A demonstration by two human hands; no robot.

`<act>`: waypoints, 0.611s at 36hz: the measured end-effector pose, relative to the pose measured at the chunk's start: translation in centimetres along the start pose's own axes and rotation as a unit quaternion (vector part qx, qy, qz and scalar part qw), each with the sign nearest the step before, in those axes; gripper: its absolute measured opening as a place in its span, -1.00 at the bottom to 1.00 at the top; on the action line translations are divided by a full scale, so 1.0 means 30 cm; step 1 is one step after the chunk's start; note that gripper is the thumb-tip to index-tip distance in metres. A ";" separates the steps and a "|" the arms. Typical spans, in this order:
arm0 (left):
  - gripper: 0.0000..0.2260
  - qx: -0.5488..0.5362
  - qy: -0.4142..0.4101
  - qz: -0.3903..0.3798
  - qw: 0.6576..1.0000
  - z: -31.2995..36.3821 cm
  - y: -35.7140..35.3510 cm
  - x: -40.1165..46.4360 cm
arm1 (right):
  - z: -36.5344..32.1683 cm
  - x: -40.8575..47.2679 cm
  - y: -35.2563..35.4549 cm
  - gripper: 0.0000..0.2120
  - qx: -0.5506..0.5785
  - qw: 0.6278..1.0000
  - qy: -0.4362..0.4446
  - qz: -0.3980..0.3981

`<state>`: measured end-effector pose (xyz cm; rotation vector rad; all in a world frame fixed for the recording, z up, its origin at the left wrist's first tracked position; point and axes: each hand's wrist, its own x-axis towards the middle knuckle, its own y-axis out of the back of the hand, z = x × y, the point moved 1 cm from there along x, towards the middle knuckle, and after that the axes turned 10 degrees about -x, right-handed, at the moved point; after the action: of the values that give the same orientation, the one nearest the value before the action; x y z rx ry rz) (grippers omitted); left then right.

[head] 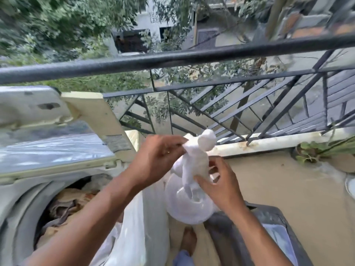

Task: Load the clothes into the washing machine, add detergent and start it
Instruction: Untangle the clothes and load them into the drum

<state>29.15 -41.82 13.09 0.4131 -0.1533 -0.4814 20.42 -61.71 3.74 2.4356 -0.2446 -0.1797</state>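
Head view looks down, close over the hands (190, 169)

This was a home balcony, upstairs and open to the air. A dark metal railing (172, 56) ran along its edge above a low ledge (269, 141), with trees (48, 25) and a neighbouring house (153, 22) below. A top-loading washer (23, 198) stood with its lid (48, 146) raised, and a potted plant (315, 152) sat by the ledge.

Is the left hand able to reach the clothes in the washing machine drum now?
Probably not at once: the left hand pinches the knotted white plastic bag, as does the right hand. The drum itself is open, with clothes uncovered below the arm.
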 end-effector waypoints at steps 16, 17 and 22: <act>-0.83 -0.314 -0.074 0.063 0.945 0.286 0.266 -0.143 | -0.044 -0.021 -0.181 -0.69 0.004 0.985 -0.163 -0.063; -0.83 -0.319 -0.070 0.077 0.942 0.278 0.286 -0.158 | -0.063 -0.028 -0.162 -0.68 0.040 0.981 -0.179 -0.058; -0.83 -0.322 -0.009 0.154 0.934 0.194 0.360 -0.244 | -0.209 -0.099 -0.047 -0.76 0.218 0.963 -0.155 -0.023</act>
<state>25.86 -31.65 22.57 -0.2603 -0.0686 -0.2026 18.90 -56.11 7.81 2.8442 -0.4027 -0.5848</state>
